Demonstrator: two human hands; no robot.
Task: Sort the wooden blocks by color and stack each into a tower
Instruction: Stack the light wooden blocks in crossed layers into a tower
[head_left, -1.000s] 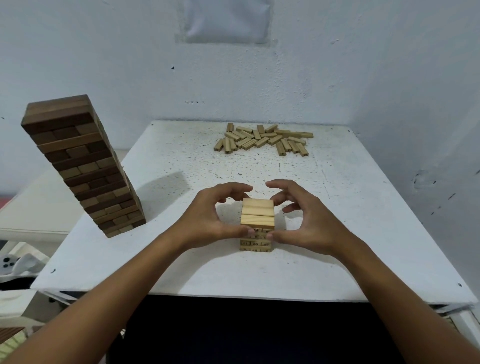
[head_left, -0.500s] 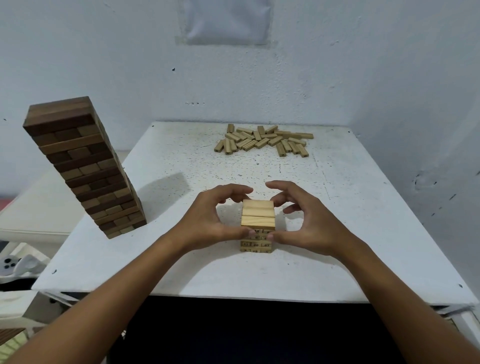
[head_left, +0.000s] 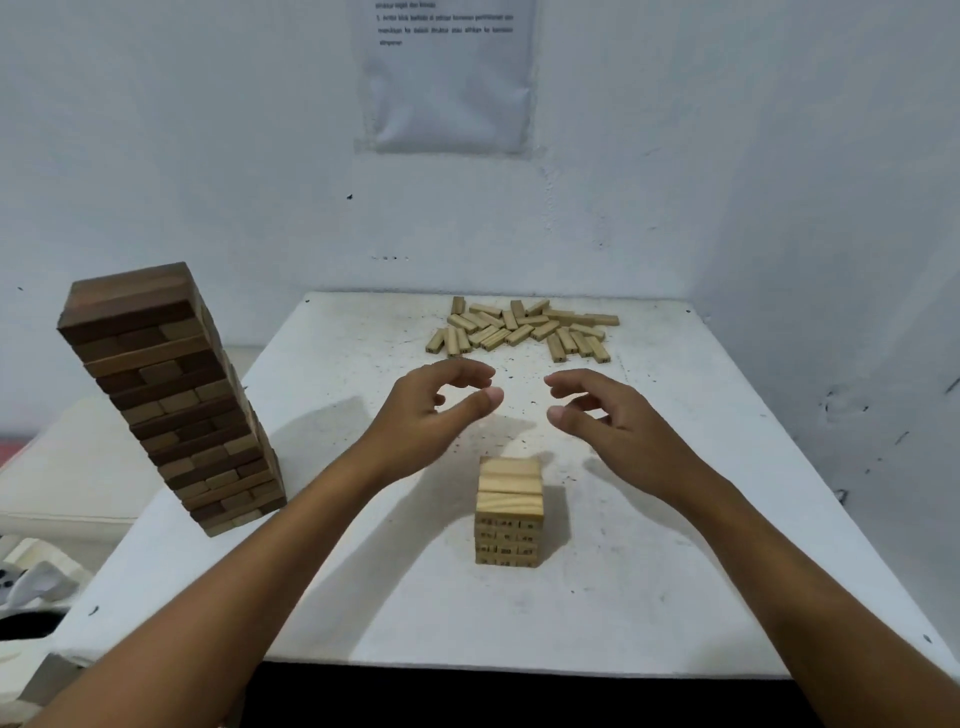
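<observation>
We are looking down on a table that is standing against the far wall. A tall tower is sitting at its left edge. A short tower is standing near the middle, closer to the near edge. A heap of loose blocks is lying at the far side. Between heap and short tower, our left hand and right hand are hovering side by side, apart, touching neither. A sheet of paper is hanging on the wall behind the heap.

Centre lane: bare table is left beyond the light tower
Left edge: blocked by the dark tower
Far edge: covered by loose blocks
</observation>
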